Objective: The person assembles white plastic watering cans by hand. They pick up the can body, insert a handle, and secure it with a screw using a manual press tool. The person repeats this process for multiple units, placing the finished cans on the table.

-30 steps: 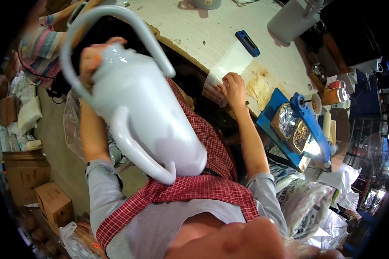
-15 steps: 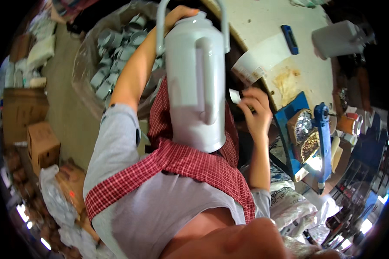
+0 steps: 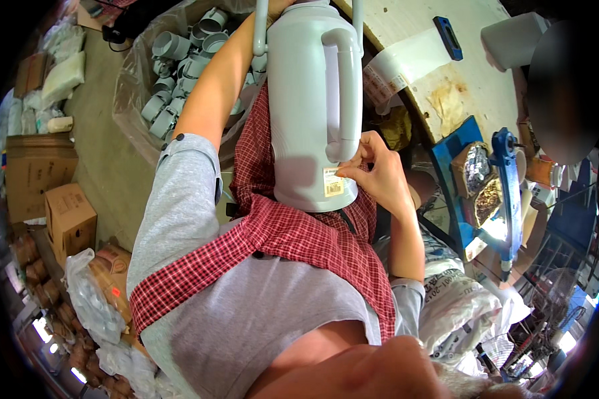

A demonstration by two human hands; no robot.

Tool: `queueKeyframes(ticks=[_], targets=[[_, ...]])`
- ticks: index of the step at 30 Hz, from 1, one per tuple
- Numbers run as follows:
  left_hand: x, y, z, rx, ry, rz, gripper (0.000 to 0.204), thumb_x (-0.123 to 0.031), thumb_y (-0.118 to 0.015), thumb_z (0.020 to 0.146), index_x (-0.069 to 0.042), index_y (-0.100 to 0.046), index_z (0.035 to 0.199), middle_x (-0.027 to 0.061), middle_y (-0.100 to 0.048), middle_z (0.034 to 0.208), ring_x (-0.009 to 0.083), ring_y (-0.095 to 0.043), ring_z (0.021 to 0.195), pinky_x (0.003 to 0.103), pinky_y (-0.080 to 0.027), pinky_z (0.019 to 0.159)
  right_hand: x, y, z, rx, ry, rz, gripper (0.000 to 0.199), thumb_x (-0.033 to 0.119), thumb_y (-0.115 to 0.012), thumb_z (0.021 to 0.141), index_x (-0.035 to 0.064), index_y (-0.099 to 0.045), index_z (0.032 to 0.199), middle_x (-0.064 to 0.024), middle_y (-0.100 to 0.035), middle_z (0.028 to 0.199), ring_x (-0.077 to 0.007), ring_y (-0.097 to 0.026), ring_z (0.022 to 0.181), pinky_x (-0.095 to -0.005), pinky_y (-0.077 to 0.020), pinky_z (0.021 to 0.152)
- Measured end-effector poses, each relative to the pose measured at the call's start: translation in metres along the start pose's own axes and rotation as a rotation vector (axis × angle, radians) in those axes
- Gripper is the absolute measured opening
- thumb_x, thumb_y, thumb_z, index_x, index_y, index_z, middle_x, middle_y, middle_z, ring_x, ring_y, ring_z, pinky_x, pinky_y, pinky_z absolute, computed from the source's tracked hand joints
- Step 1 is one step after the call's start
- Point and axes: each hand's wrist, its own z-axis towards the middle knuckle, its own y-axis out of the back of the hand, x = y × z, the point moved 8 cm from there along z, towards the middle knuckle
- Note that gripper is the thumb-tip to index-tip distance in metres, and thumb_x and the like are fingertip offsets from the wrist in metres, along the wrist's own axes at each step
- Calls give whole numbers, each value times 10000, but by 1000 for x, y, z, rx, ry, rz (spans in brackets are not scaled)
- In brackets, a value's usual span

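Observation:
A light grey thermos flask (image 3: 299, 113) lies lengthwise in front of my body, its base against the red checked apron (image 3: 293, 233). It has a side handle (image 3: 346, 93) and a carrying bail at the top. My left hand (image 3: 281, 5) grips the neck end at the upper picture edge, its fingers mostly hidden. Near the base, a small label (image 3: 333, 181) with a barcode lies against the flask's wall. My right hand (image 3: 381, 174) pinches that label's right edge between thumb and fingers, the fingertips at the flask's surface.
Left of the flask, a clear plastic bag (image 3: 130, 100) holds several grey cups (image 3: 170, 45). On the worktable (image 3: 476, 90) at right are a label sheet (image 3: 412, 63), a blue tool (image 3: 448, 38) and a blue metal stand (image 3: 506, 193). Cardboard boxes (image 3: 70, 216) stand on the floor at left.
My right hand has moved left with the label from beside the flask to its lower wall. The flask has shifted slightly up and right and turned a little, with my left hand at its neck.

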Motion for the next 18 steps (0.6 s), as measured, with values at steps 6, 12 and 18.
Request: queueKeyframes(ticks=[6,12,18], targets=[[3,-10,6,8,7,7,303,-390,-590,871,-107,-659,788,21,-621,721,106,-559,658,272,-463,640,3,3,5,10,-10,2,401,13,-767,747,-26,-556,1086,-100,-723,813,-161,-689,741,-266,-487,695],[2,-7,11,-13,18,-10,299,-389,-594,868,-108,-659,788,20,-620,719,106,-558,657,273,-463,635,-2,1,9,26,-7,20,408,13,-768,745,-29,-562,1095,-104,-722,819,-161,-690,746,-275,-492,706],[3,-12,8,70,81,-106,300,-397,-611,846,-106,-666,794,28,-627,724,121,-566,654,281,-473,631,11,1,1,-56,126,-96,456,26,-774,738,-26,-565,1140,-106,-707,800,-245,-680,776,-346,-515,751]])
